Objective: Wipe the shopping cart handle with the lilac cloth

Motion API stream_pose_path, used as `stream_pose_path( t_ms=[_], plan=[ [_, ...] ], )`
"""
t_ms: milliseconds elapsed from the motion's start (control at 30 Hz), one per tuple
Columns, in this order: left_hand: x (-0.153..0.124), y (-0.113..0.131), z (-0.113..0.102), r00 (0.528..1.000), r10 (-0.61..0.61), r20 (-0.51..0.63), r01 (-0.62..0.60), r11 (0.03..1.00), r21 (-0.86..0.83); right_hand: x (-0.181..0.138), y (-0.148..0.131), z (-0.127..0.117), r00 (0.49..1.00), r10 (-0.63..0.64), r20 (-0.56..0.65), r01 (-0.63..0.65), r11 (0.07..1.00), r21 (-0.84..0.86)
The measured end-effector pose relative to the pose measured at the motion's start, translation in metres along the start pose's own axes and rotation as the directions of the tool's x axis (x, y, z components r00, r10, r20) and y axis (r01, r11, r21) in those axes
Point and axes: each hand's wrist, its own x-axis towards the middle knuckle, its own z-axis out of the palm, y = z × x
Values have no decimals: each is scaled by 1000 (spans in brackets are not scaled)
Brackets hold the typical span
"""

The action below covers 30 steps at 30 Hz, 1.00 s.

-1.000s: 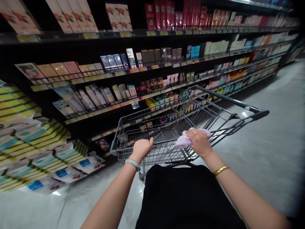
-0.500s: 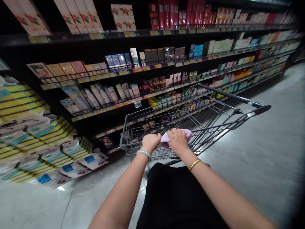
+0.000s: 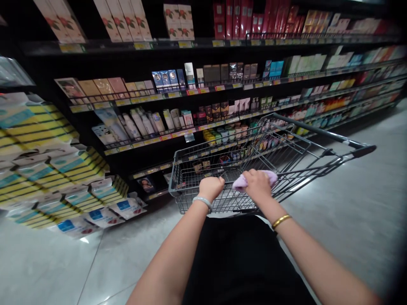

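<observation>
Holding lilac cloth (image 3: 239,183) in right grip (image 3: 260,186), lengthwise along shopping cart (image 3: 172,178); clasping near edge, toward corner, in left grip (image 3: 211,188).

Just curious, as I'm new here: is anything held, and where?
Right hand: a lilac cloth, gripped midway, over the near cart rim. Left hand: apparently that rim.

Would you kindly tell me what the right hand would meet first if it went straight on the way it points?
Beyond the cloth it holds, the right hand would probably meet the cart's far side first, though depth is unclear.
</observation>
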Motion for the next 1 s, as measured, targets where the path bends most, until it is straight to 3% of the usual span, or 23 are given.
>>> stream_pose_path(
  t_ms=[100,200,333,467,567,667,867,1000],
  plan=[
    [0,0,-1,1000,17,-14,-17,1000,12,3,-38,3,997,-80,16,79,996,35],
    [-1,-1,-3,1000,25,-19,-25,999,22,4,-46,4,984,-175,29,173,983,66],
    [-1,3,-4,999,31,-30,-31,999,15,3,-2,3,968,-247,49,242,966,88],
    [2,12,-6,999,20,-38,-21,1000,-14,-1,59,-1,980,-192,48,190,981,51],
    [7,21,-8,999,4,-46,-5,999,-35,-2,78,-4,988,-147,44,146,989,26],
    [14,29,-9,998,-11,-55,8,999,-49,1,64,-4,994,-105,43,106,994,-13],
    [21,33,-5,997,-51,-53,47,997,-63,11,4,5,973,-229,24,229,973,21],
    [18,36,-9,998,-65,-20,64,996,-60,9,18,12,935,-354,-32,355,934,33]
  ],
)
